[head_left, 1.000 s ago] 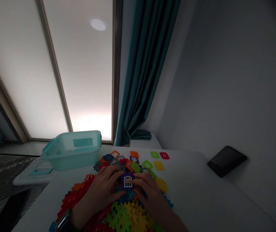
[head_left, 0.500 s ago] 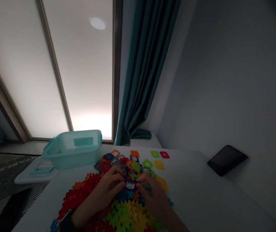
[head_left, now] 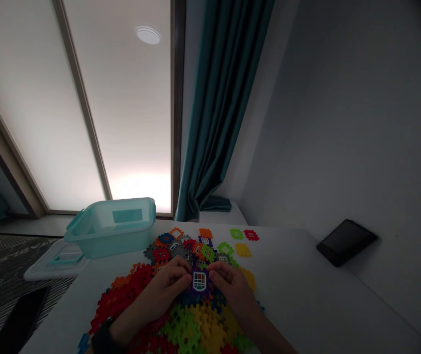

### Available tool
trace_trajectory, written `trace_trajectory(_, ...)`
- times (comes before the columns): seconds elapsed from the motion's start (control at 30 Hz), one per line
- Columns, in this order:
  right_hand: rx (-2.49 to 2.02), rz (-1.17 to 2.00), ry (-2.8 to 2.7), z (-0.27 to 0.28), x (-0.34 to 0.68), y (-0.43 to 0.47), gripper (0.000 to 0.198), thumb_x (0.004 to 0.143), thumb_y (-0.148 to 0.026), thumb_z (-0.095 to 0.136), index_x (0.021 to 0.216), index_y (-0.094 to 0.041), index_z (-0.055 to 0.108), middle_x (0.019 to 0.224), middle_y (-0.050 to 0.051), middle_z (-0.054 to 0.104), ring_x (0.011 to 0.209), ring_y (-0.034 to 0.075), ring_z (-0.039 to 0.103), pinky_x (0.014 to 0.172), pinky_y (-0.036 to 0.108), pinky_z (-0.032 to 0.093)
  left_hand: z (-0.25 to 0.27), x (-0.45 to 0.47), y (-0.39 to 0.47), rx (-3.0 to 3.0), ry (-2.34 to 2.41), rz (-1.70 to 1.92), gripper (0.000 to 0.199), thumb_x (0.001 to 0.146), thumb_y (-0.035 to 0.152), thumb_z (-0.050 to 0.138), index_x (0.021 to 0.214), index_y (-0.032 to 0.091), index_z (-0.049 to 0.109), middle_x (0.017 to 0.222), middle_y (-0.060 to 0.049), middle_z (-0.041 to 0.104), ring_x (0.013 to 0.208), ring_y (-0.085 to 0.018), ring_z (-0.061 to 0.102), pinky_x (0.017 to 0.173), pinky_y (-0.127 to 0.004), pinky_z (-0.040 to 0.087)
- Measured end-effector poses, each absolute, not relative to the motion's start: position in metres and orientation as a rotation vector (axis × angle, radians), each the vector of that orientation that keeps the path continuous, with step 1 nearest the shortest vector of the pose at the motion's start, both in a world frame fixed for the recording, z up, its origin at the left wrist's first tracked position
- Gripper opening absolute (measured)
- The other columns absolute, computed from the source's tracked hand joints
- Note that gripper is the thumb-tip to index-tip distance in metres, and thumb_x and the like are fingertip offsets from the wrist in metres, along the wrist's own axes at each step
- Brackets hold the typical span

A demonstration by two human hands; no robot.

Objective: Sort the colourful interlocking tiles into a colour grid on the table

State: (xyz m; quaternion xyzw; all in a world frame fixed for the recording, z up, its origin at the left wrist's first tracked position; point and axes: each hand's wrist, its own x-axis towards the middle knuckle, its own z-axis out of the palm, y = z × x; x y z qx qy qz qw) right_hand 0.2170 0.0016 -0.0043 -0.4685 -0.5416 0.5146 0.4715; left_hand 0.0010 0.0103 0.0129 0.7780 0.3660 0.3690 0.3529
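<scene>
Between my two hands is a purple building piece (head_left: 199,281) with a white window grid in its middle, tilted up so its face shows. The thumb and fingers of my left hand (head_left: 171,282) pinch its left edge. On the right edge, my right hand (head_left: 230,285) grips it the same way. Beneath and around the hands lies a heap of notched plastic pieces: red ones (head_left: 122,295) on the left, green ones (head_left: 181,327) and yellow ones (head_left: 210,329) in front. Grey pieces (head_left: 179,250) lie behind. My hands cover part of the heap.
A teal plastic bin (head_left: 114,231) stands at the back left, beside its clear lid (head_left: 53,265). Loose green (head_left: 236,234), red (head_left: 251,235) and yellow (head_left: 243,250) pieces lie on the white table (head_left: 287,275). A black tablet-like device (head_left: 346,243) is at the right against the wall.
The purple window piece has tilted up, so its white grid now shows taller and faces me more. Both hands have kept hold of it and hardly shifted.
</scene>
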Motion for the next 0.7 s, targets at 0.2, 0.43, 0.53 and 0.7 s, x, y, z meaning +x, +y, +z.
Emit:
trace_trajectory(0.2, -1.148, 0.687, -1.735, -0.0076, 0.2238, -0.0013, 0.02, 0.095, -0.041, 0.062, 0.095, -0.023, 0.071, 0.092, 0.005, 0.074, 0.089, 0.024, 0.069, 0.082, 0.037, 0.054, 0.0148, 0.0037, 0.0053, 2.164, 1.067, 1.001, 0.028, 0.101, 0.032, 0.047, 0.078, 0.021, 0.06, 0.099, -0.007, 0.062, 0.091, -0.022, 0.064, 0.081, -0.034, 0.053)
trace_trajectory(0.43, -0.803, 0.183, -1.998, -0.0091, 0.227, -0.0047, 0.014, 0.104, -0.022, 0.051, 0.105, -0.026, 0.064, 0.1, 0.005, 0.07, 0.094, 0.02, 0.066, 0.085, 0.035, 0.055, 0.017, -0.0014, 0.0015, 2.244, 1.088, 0.968, 0.016, 0.094, 0.037, 0.059, 0.1, 0.022, 0.062, 0.104, -0.007, 0.064, 0.097, -0.026, 0.064, 0.084, -0.037, 0.054)
trace_trajectory(0.53, -0.781, 0.127, -2.008, -0.0095, 0.2271, -0.0055, 0.016, 0.105, -0.021, 0.05, 0.109, -0.027, 0.064, 0.105, 0.005, 0.07, 0.099, 0.02, 0.067, 0.089, 0.035, 0.056, 0.0194, -0.0035, 0.0023, 2.225, 1.055, 0.948, 0.014, 0.093, 0.035, 0.06, 0.1, 0.022, 0.061, 0.104, -0.006, 0.063, 0.097, -0.025, 0.065, 0.086, -0.036, 0.054)
trace_trajectory(0.7, -0.798, 0.093, -2.035, -0.0132, 0.2269, -0.0058, 0.018, 0.104, -0.018, 0.051, 0.111, -0.028, 0.064, 0.109, 0.006, 0.069, 0.104, 0.02, 0.066, 0.093, 0.036, 0.057, 0.0169, -0.0031, 0.0039, 2.249, 1.038, 0.948, 0.015, 0.089, 0.032, 0.067, 0.1, 0.022, 0.063, 0.108, -0.006, 0.062, 0.099, -0.024, 0.065, 0.088, -0.035, 0.054)
